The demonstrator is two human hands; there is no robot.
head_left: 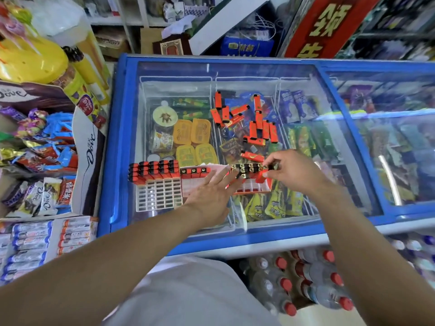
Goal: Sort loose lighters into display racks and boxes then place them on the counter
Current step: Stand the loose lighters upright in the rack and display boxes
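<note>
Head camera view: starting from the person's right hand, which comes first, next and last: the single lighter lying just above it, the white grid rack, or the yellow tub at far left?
1. The single lighter, lying just above the right hand.
2. The white grid rack, left of both hands on the freezer lid.
3. The yellow tub, far upper left, off the freezer.

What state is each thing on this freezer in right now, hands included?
White grid rack: far rows filled with lighters, near slots bare.
Red rack: partly filled, near slots bare.
Loose lighters: scattered flat on the glass.
Freezer lid: closed.
Left hand: fingers straight, resting on the red rack.
Right hand: pinching a lighter over the red rack.
</note>
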